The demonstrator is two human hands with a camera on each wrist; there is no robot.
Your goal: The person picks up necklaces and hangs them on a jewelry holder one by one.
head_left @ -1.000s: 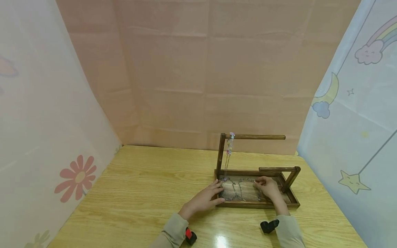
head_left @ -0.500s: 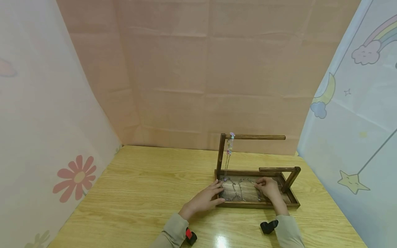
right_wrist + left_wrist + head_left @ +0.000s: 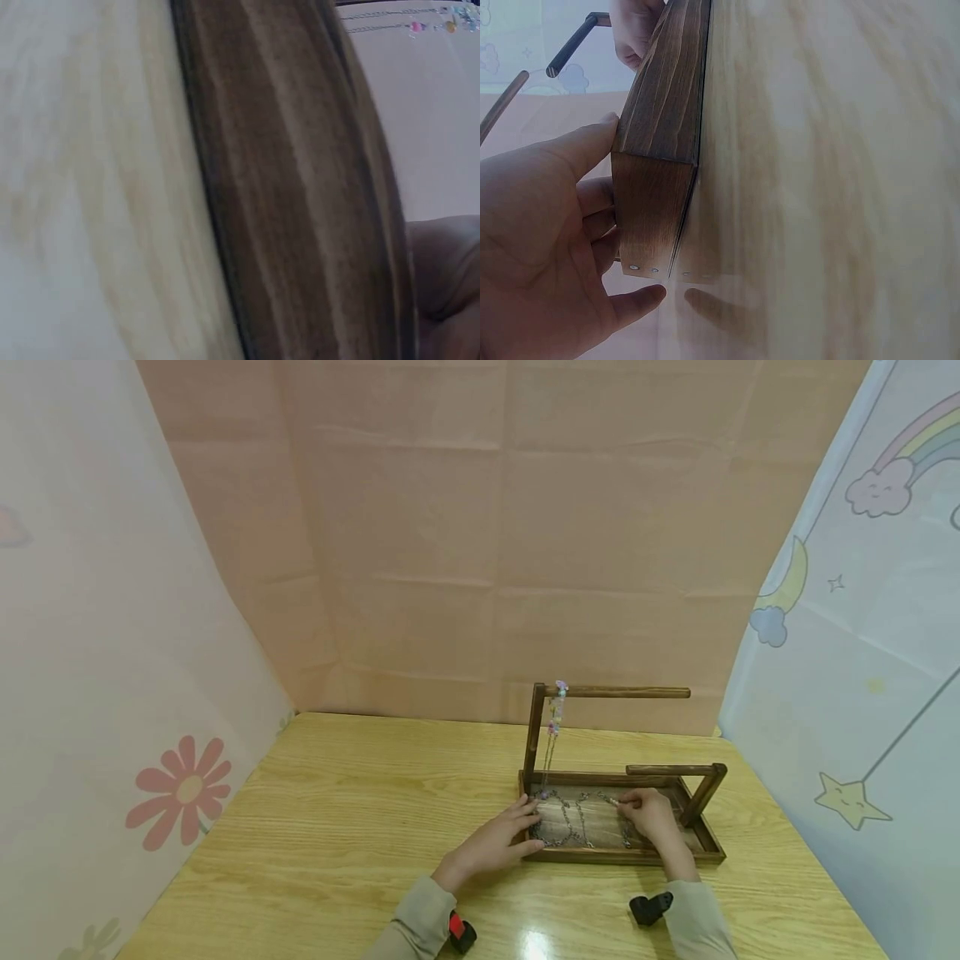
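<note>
A dark brown wooden jewelry stand [image 3: 615, 856] has a shallow tray base and two side arms. My left hand [image 3: 487, 842] rests at the tray's left end, fingers spread and fairly straight. In the left wrist view the thumb touches the rim and other fingers lie against the end wall. Inside the tray, my right hand [image 3: 649, 814] pinches one end of a thin silvery chain [image 3: 606, 797] between thumb and fingertips. More chain [image 3: 570, 837] lies in loops on the tray floor to the left. The right wrist view shows mostly the tray's front wall [image 3: 292, 180]; the pinching fingertips are hidden there.
A colorful beaded necklace [image 3: 555, 725] hangs from the stand's tall upper bar [image 3: 630, 692]. The lower bar [image 3: 667, 769] extends left from a short post, just above the right hand. Tan cloth backs the wood-grain table [image 3: 360, 810], with patterned cloths at both sides.
The right hand has shifted very slightly to the right, so a little more of the chain's pale end shows at its fingertips. The left hand has stayed in place.
</note>
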